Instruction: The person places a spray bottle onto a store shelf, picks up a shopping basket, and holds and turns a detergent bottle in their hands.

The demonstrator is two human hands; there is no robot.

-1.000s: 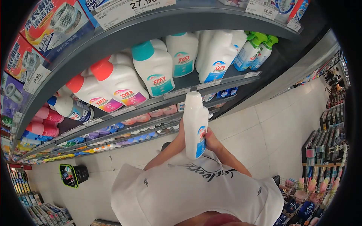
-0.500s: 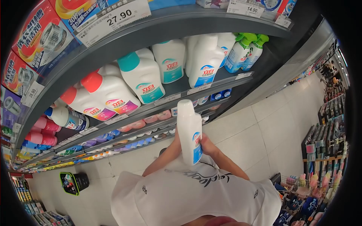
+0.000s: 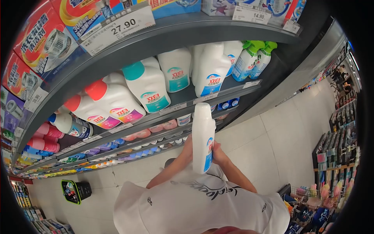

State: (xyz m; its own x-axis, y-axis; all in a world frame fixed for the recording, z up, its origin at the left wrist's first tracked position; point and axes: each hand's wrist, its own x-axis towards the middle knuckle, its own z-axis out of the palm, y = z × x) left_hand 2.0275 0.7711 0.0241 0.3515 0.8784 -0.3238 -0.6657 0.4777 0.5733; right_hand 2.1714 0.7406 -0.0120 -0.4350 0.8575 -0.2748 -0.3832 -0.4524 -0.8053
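Observation:
A white detergent bottle point(image 3: 203, 136) with a white cap and a blue-and-white label stands upright in front of my chest, the label turned to the right. My right hand point(image 3: 219, 153) grips its right side near the label. On the other side, my left hand point(image 3: 188, 149) is against the bottle, its fingers mostly hidden behind it. Just beyond the cap, similar white bottles point(image 3: 210, 72) with blue labels stand on the shelf. To their left are bottles with teal caps point(image 3: 147, 85) and red caps point(image 3: 113, 102).
Green-topped spray bottles point(image 3: 246, 60) stand at the shelf's right end. Boxes point(image 3: 44, 41) and price tags line the shelf above. On the tiled floor at left sits a black basket with a green rim point(image 3: 78, 182). Racks of goods point(image 3: 337, 150) stand to the right.
The bottle has shifted slightly right in view and turned a little, so less of its label shows. Both hands moved with it. The shelf view has shifted slightly.

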